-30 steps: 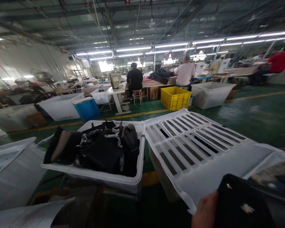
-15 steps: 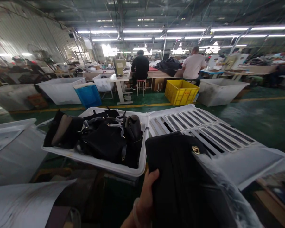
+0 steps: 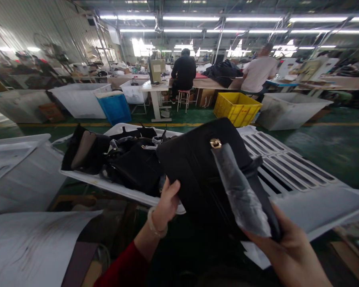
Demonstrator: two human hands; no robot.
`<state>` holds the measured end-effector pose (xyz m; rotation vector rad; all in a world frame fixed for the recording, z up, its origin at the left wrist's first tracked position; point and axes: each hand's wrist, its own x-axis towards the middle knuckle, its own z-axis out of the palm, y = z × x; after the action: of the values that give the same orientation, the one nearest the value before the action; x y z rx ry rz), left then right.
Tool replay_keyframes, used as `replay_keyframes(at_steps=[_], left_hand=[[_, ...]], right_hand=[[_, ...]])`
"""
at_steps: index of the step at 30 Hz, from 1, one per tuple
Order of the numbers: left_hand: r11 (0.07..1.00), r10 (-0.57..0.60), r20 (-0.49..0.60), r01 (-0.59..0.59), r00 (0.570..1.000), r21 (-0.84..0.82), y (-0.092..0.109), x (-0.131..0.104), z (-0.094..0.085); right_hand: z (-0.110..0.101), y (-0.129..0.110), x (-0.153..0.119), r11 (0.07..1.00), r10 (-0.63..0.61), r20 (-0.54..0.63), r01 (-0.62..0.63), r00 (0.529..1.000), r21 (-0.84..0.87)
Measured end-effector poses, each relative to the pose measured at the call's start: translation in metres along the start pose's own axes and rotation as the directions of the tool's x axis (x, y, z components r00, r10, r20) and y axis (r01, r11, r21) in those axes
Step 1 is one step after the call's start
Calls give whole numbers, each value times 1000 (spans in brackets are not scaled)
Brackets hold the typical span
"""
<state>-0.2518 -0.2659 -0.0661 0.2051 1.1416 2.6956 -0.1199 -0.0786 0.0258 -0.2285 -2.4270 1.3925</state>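
I hold a black bag (image 3: 197, 175) up in front of me with both hands. My left hand (image 3: 166, 205), with a bracelet on the wrist and a red sleeve below, grips the bag's left edge. My right hand (image 3: 290, 251) grips the bag's lower right side and the plastic-wrapped strap (image 3: 239, 191) hanging from a gold clasp (image 3: 215, 143). Behind the bag stands a white bin (image 3: 86, 179) piled with several black bags (image 3: 131, 167).
An upturned white slatted crate (image 3: 287, 167) lies to the right. White sheets (image 3: 20, 175) cover the left. Beyond the green floor are a blue bin (image 3: 115, 108), a yellow crate (image 3: 237, 108), white tubs (image 3: 290, 111) and two people seated at tables (image 3: 184, 71).
The bag has risen from the lower right to the middle of the view. My left hand moved up with it, and my right hand has come into view on the strap.
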Motion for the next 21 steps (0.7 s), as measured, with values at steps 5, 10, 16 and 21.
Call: replay_keyframes(at_steps=[5,10,16,21], left_hand=[[956,234,-25,-225,972,189,79,38,-65],[762,491,-261,-264,831,592,112,41,-150],[493,392,-49,-165,919,854,66,51,-174],[376,302,-166,43,939,926,55,69,-179]], right_hand=[[39,-27,72,982,-190,148,189,971,16],[102,6,113,964,-112,416,200,902,-174],[144,41,90,953,39,448,102,893,-287],[143,44,60,956,51,523,111,851,-273]])
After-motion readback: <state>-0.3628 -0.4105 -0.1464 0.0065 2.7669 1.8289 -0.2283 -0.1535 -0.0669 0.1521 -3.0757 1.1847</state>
